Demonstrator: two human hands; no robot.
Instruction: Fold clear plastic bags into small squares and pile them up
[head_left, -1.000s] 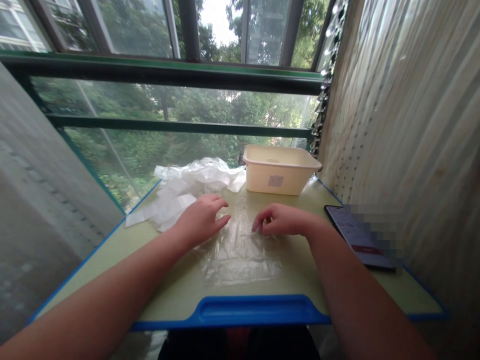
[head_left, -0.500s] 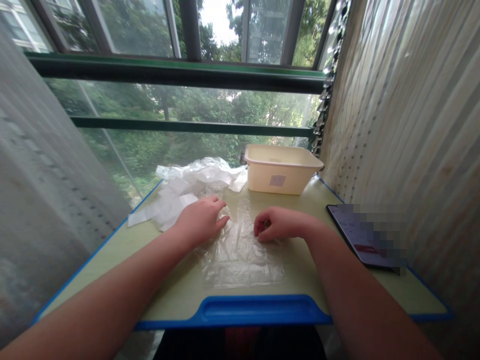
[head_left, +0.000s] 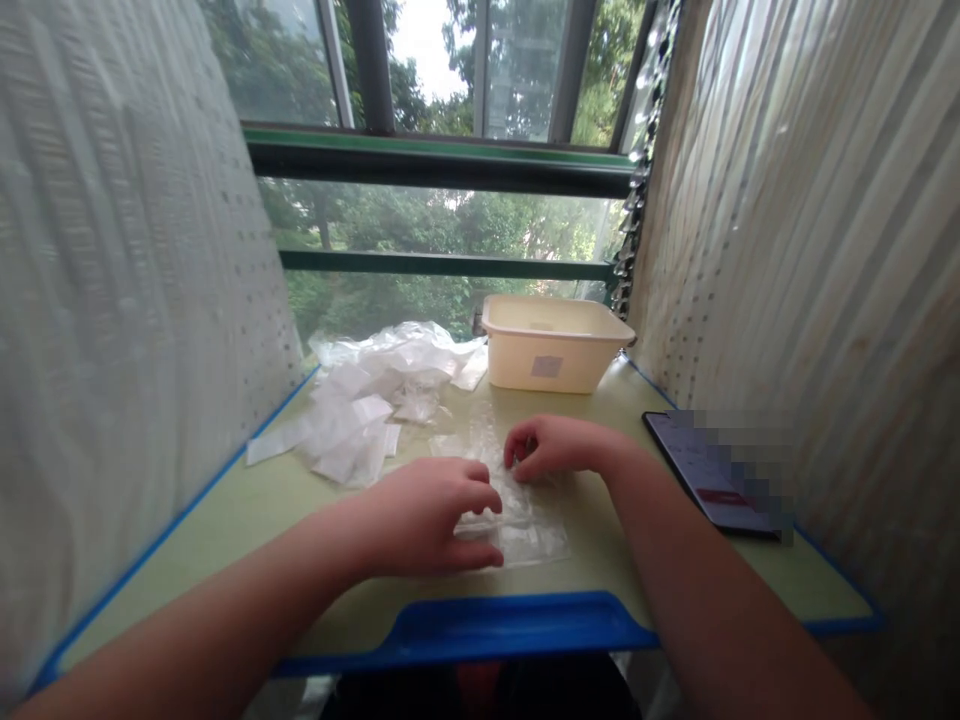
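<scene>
A clear plastic bag (head_left: 529, 530) lies flat and wrinkled on the pale green table (head_left: 225, 525), between my hands. Over its left part is my left hand (head_left: 442, 512), fingers and thumb spread apart with nothing between them. My right hand (head_left: 551, 448) is at the bag's upper right, its fingers curled toward the thumb; whether they pinch the bag's edge is too small to make out. Behind my left hand lies a crumpled heap of white and clear plastic bags (head_left: 352, 400).
A cream plastic bin (head_left: 517, 362) stands at the back of the table. A tablet (head_left: 701, 480) lies at the right. The blue front edge (head_left: 517, 620) has a raised tray. Pale curtains hang on both sides, with a window behind.
My left hand has moved toward me and to the right over the bag, its fingers spread wider. My right hand has hardly moved. The view has turned slightly.
</scene>
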